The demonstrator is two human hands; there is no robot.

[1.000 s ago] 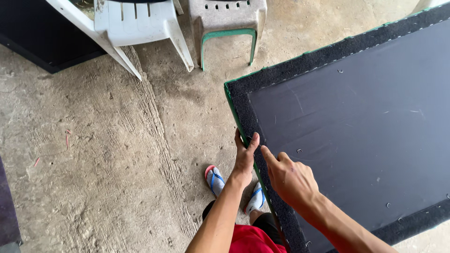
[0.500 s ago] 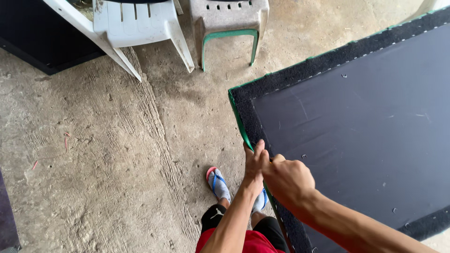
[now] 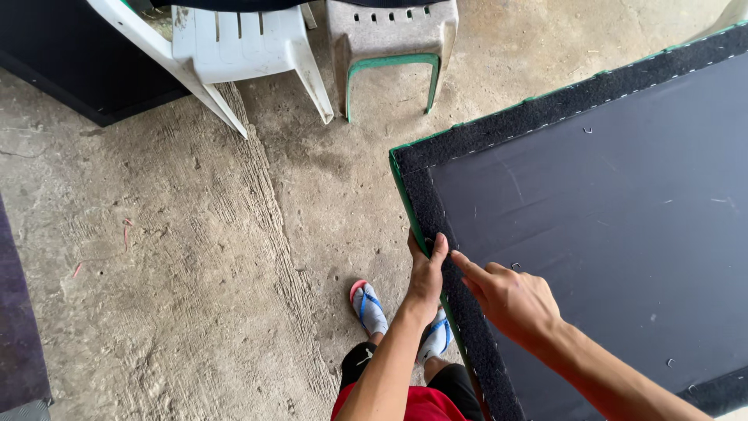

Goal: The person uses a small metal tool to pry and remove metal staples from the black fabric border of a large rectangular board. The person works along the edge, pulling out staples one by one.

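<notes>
Head view: left hand [image 3: 426, 274] in a closed grip on the green edge of the dark panel [image 3: 592, 226] (near its corner, above the concrete floor [image 3: 195, 273]); right hand [image 3: 510, 300] open, forefinger pressing the fuzzy black border [image 3: 456, 273]; next, likely, pressing farther along.

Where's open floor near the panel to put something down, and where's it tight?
Bare concrete floor lies open between the white plastic chair, the grey plastic stool and the dark fabric-covered panel. Crowded: the panel's near-left edge, where the left hand grips, the right hand points, and the sandalled feet stand.
</notes>
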